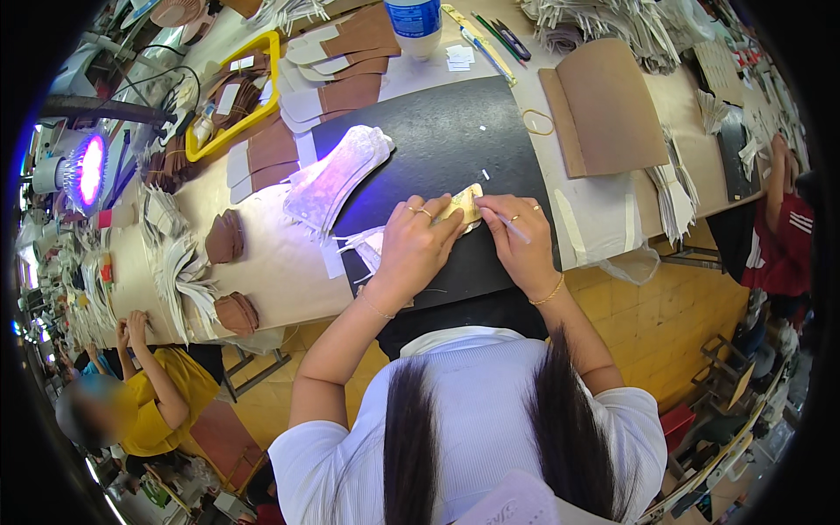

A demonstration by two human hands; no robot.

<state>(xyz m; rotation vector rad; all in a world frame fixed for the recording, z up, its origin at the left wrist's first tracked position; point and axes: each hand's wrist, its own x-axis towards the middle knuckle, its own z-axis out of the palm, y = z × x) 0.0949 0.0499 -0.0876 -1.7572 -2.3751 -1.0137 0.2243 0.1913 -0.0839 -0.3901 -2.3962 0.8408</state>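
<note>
White pieces (366,248) near left hand (420,243); 2 brown bundles (225,236) farther left.

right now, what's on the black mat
The black mat bears a pale stack and white scraps overlapping its left edge, plus white bits. The left hand holds a yellowish piece, the right hand a pale stick; what's beneath hands and stack is hidden.

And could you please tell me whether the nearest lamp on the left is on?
On: the lamp glows purple-white, and violet light falls on the white pieces.
</note>
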